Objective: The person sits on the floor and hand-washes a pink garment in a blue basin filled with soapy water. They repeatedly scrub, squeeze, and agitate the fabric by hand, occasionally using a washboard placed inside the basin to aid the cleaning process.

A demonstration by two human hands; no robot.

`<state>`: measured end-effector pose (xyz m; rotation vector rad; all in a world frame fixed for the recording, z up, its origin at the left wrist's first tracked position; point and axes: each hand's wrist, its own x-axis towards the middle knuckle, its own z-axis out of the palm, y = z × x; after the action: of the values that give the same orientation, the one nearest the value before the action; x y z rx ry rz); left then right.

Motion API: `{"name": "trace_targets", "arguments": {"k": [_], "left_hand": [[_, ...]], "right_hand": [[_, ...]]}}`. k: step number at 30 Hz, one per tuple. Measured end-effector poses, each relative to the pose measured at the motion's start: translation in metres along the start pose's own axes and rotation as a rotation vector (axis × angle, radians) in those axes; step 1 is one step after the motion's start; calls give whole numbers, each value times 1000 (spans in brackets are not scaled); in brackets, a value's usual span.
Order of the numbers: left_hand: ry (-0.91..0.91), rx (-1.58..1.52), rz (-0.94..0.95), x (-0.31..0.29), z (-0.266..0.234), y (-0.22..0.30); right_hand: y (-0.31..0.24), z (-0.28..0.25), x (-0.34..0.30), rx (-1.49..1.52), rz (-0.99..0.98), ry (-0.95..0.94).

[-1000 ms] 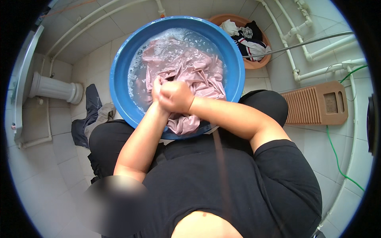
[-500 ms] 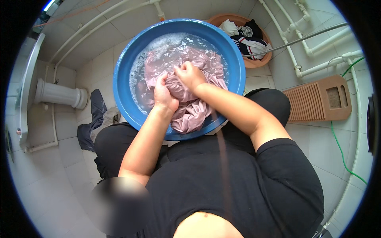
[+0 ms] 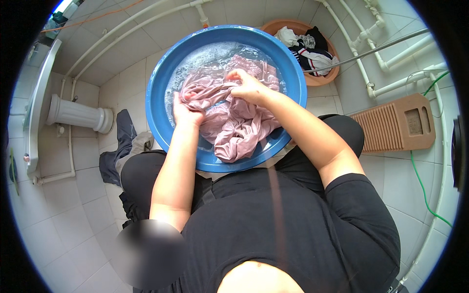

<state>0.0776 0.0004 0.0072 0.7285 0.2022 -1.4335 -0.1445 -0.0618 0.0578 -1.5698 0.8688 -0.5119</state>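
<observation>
A large round blue basin (image 3: 152, 100) stands in front of me, holding sudsy water (image 3: 205, 54). Wet pink fabric (image 3: 239, 129), perhaps a garment, lies bunched in it, partly under the water. At the fabric's left side my left hand (image 3: 188, 113) cups a fold, its fingers curled behind the cloth. My right hand (image 3: 250, 89) grips a stretched fold near the middle, with thumb and forefinger bent over it. Between the two hands a twisted length of the fabric is raised. Some fingertips are hidden by cloth.
Behind the basin on the right, an orange-brown tub (image 3: 333, 73) holds dark and white clothes (image 3: 312, 51). A brown washboard (image 3: 383, 128) lies right of my knee. Dark clothing (image 3: 124, 132) lies on the floor at left, near a white pedestal (image 3: 78, 115). White pipes (image 3: 361, 63) line the walls.
My hands have moved apart, the left one leftward and the right one slightly right and up. The fabric bunched between them is now drawn out into a longer fold.
</observation>
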Motion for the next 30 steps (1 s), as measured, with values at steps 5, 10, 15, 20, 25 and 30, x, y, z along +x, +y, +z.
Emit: {"name": "trace_targets", "arguments": {"k": [5,10,15,20,25,30], "left_hand": [[54,183,-81,-51,50,-40],[-475,95,-251,-27,-1,-49],[14,248,-83,-74,62,-77],[-140,224,-136,-62,33,-72],[-1,346,2,-65,44,-81],[-445,175,-18,-46,11,-76]], "right_hand": [[-53,68,-42,-308,-613,113],[-45,85,-60,-529,-821,262],[-6,55,-23,-526,-389,607],[-44,91,-53,-452,-729,349],[-13,61,-22,-367,-330,561],[-42,85,-45,-448,-603,404]]}}
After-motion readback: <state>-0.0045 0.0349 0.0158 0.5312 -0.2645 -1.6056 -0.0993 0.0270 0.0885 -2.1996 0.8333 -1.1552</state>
